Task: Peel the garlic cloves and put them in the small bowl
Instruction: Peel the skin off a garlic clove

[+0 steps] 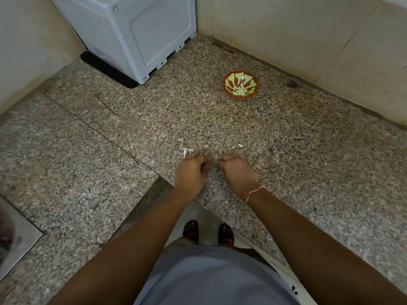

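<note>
The left hand (191, 170) and right hand (236, 170) are curling tight over the bench (308, 172); I cannot tell what each grip is holding. Garlic skin (186, 151) is lying just beyond. Farther off, the small bowl (240, 84) is already holding peeled cloves (240, 91).

Speckled brown, grey and cream granite on the surface (220, 124); red small bowl (240, 84) patterned inside with lime-green and red rays, pale cloves (240, 91) within; white-grey appliance (132, 34) over a black mat (105, 69); red-and-white thread (255, 193); cream wall tiles (308, 34)
</note>
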